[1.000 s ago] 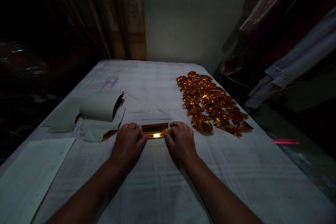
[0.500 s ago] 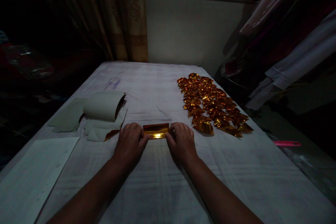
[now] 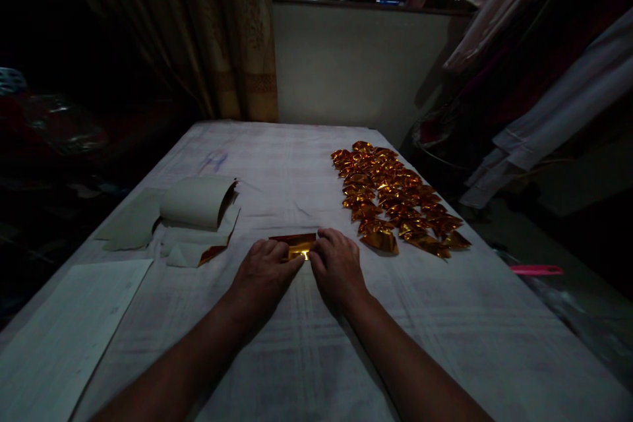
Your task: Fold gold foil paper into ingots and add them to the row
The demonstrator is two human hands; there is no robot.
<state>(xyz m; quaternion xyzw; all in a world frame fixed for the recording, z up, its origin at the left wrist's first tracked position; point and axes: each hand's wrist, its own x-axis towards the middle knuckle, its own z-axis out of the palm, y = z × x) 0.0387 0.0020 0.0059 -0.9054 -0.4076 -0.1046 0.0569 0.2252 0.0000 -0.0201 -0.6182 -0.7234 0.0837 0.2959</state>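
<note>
A strip of folded gold foil paper (image 3: pixel 299 247) lies on the cloth between my two hands. My left hand (image 3: pixel 264 270) covers its left part, with the thumb pressed along the near edge. At the strip's right end my right hand (image 3: pixel 337 260) pinches it between thumb and fingers. To the right sit several folded gold foil pieces (image 3: pixel 378 242) in rows. On the left, a curled stack of pale-backed foil sheets (image 3: pixel 192 202) rests on the cloth, with a loose sheet's corner showing gold.
A white paper sheet (image 3: pixel 74 323) lies at the near left of the cloth-covered table (image 3: pixel 306 356). A pink handle (image 3: pixel 537 270) shows past the right edge. Clothes (image 3: pixel 548 125) hang at the right; a curtain (image 3: pixel 237 46) and wall stand at the back.
My left hand has slid right along the foil strip and now covers more of it. My right hand stays at the right end. The view has tilted slightly.
</note>
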